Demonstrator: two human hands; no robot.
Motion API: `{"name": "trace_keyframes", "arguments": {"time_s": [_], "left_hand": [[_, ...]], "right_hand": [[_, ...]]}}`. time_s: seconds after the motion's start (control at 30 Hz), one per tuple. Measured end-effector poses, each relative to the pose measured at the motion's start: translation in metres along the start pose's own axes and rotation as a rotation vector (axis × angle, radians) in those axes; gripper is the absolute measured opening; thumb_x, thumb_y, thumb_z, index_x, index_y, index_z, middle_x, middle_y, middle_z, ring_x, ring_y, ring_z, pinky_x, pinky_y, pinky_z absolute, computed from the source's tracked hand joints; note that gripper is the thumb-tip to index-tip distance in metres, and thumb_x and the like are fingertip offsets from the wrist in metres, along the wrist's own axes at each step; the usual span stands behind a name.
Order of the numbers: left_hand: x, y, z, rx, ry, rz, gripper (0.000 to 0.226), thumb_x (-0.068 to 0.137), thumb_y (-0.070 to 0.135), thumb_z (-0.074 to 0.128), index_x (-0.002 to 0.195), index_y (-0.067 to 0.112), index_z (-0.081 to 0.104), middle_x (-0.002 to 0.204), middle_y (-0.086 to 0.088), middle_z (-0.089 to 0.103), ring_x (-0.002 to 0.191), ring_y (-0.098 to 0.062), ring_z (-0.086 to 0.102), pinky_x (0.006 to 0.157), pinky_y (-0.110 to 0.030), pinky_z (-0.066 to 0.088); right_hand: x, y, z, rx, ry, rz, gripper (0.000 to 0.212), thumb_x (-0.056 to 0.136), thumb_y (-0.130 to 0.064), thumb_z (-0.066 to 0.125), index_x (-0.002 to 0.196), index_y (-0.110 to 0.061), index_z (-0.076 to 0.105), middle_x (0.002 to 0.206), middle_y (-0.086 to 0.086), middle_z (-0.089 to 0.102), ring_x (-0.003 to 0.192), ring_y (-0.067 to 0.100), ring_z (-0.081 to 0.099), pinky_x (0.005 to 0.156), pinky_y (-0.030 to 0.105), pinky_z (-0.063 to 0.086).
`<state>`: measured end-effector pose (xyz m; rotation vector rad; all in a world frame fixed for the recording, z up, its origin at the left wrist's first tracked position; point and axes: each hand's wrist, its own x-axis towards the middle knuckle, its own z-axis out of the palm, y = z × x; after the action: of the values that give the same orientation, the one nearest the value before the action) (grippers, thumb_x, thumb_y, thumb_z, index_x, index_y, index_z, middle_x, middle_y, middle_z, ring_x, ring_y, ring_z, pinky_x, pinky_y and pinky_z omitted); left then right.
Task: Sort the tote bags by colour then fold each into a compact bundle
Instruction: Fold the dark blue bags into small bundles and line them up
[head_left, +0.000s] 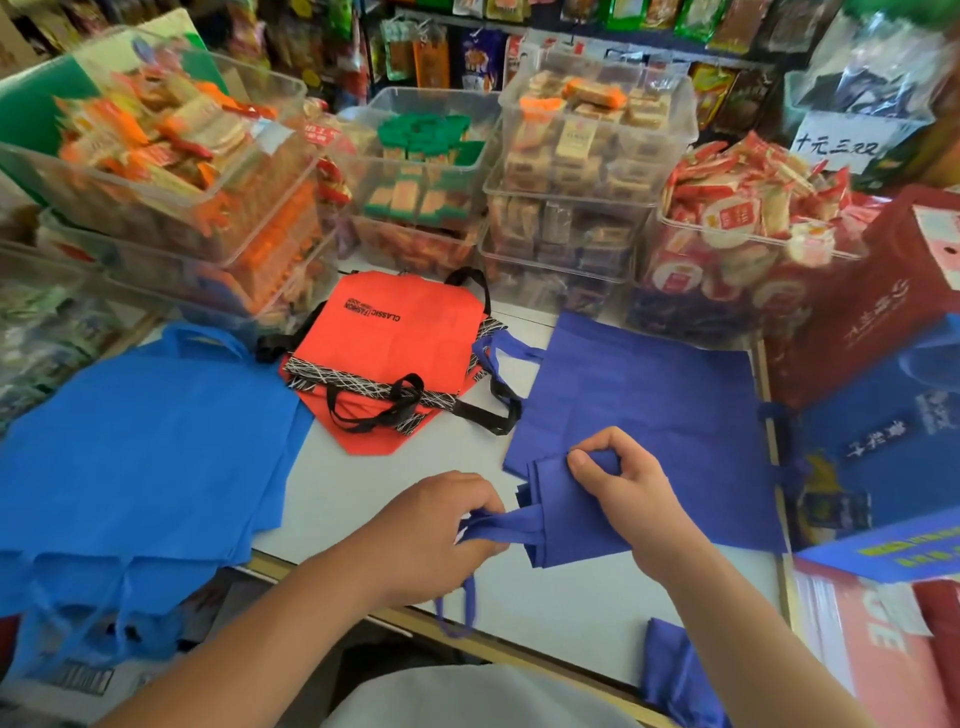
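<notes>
Nearest, the left hand (441, 525) pinches the handles (514, 526) of the half-folded navy tote bag (571, 540), stretched sideways toward the right hand (631, 488), which pinches the bag's far corner, so the next fold likely brings the handles inward toward the right hand.

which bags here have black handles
The red bags stacked mid-table; the light blue pile on the left and the dark blue bags on the right have blue handles.
</notes>
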<state>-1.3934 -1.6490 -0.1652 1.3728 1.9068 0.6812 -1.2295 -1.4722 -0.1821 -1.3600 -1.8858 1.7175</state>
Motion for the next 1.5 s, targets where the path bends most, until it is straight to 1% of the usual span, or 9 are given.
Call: {"name": "trace_keyframes", "arguments": {"time_s": [0.23, 0.4, 0.57, 0.7, 0.9, 1.1, 1.23, 1.33, 1.5], "left_hand": [[0.002, -0.003, -0.024, -0.029, -0.064, -0.051, 0.013, 0.097, 0.023, 0.064, 0.095, 0.036, 0.068, 0.095, 0.018, 0.065, 0.092, -0.005, 0.061, 0.082, -0.031, 0.053], [0.018, 0.002, -0.019, 0.286, -0.083, 0.030, 0.052, 0.091, 0.038, 0.069, 0.139, 0.036, 0.051, 0.127, 0.021, 0.054, 0.121, -0.004, 0.047, 0.102, -0.029, 0.044], [0.041, 0.025, 0.016, 0.567, 0.072, 0.203, 0.047, 0.090, 0.041, 0.068, 0.129, 0.021, 0.052, 0.106, 0.004, 0.059, 0.101, -0.024, 0.052, 0.082, -0.041, 0.048], [0.041, 0.015, 0.020, 0.404, 0.055, 0.201, 0.040, 0.097, 0.044, 0.042, 0.113, 0.015, 0.064, 0.096, 0.001, 0.060, 0.093, -0.023, 0.054, 0.075, -0.040, 0.048], [0.037, 0.009, 0.006, 0.181, 0.001, 0.256, 0.007, 0.094, 0.027, 0.065, 0.089, 0.024, 0.060, 0.088, 0.012, 0.054, 0.090, -0.008, 0.046, 0.075, -0.030, 0.044], [0.023, 0.006, -0.017, -0.259, -0.084, 0.070, 0.007, 0.093, 0.024, 0.072, 0.101, 0.025, 0.072, 0.124, 0.017, 0.066, 0.131, 0.004, 0.051, 0.109, -0.025, 0.040], [0.030, 0.009, -0.017, -0.619, 0.155, -0.057, 0.009, 0.099, 0.017, 0.066, 0.095, 0.010, 0.069, 0.094, -0.013, 0.076, 0.097, -0.014, 0.072, 0.088, -0.032, 0.056], [0.043, -0.001, -0.008, -0.747, 0.355, -0.190, 0.016, 0.105, 0.013, 0.056, 0.094, 0.002, 0.059, 0.060, -0.010, 0.058, 0.069, -0.028, 0.065, 0.078, -0.031, 0.060], [0.057, -0.061, 0.017, -0.617, 0.379, -0.583, 0.031, 0.100, 0.032, 0.062, 0.093, 0.002, 0.057, 0.058, -0.005, 0.046, 0.048, -0.022, 0.055, 0.060, -0.037, 0.053]], "right_hand": [[0.011, 0.006, -0.012, 0.048, -0.029, 0.106, 0.014, 0.097, -0.034, 0.067, 0.086, -0.027, 0.065, 0.095, -0.001, 0.068, 0.082, 0.022, 0.058, 0.070, 0.037, 0.046], [0.020, 0.002, -0.015, -0.061, 0.038, 0.030, 0.013, 0.097, -0.036, 0.066, 0.087, -0.028, 0.063, 0.096, -0.007, 0.066, 0.086, 0.020, 0.059, 0.070, 0.035, 0.046], [0.025, -0.007, -0.005, -0.066, 0.025, 0.015, 0.013, 0.097, -0.038, 0.066, 0.087, -0.029, 0.064, 0.098, -0.007, 0.066, 0.094, 0.022, 0.062, 0.074, 0.037, 0.049], [0.028, -0.002, -0.020, -0.048, 0.004, 0.032, 0.014, 0.096, -0.034, 0.068, 0.084, -0.028, 0.064, 0.095, -0.001, 0.068, 0.089, 0.025, 0.061, 0.072, 0.039, 0.047], [0.029, 0.009, -0.020, -0.077, 0.038, 0.018, 0.015, 0.095, -0.027, 0.068, 0.081, -0.026, 0.064, 0.085, -0.012, 0.065, 0.083, 0.016, 0.057, 0.069, 0.031, 0.045], [0.038, 0.035, -0.044, -0.118, 0.127, 0.119, 0.013, 0.095, -0.029, 0.067, 0.083, -0.025, 0.063, 0.093, -0.005, 0.067, 0.084, 0.021, 0.059, 0.068, 0.033, 0.047], [0.041, 0.042, -0.031, -0.106, 0.066, 0.157, 0.014, 0.095, -0.035, 0.067, 0.084, -0.027, 0.064, 0.096, -0.005, 0.068, 0.086, 0.022, 0.063, 0.070, 0.036, 0.050], [0.041, 0.049, -0.010, -0.023, 0.038, 0.227, 0.014, 0.094, -0.037, 0.067, 0.084, -0.027, 0.064, 0.098, 0.001, 0.069, 0.083, 0.022, 0.062, 0.070, 0.036, 0.050], [0.036, 0.070, 0.026, 0.031, 0.013, 0.241, 0.015, 0.094, -0.027, 0.073, 0.089, -0.017, 0.063, 0.091, 0.001, 0.067, 0.079, 0.021, 0.059, 0.068, 0.033, 0.046]]}}
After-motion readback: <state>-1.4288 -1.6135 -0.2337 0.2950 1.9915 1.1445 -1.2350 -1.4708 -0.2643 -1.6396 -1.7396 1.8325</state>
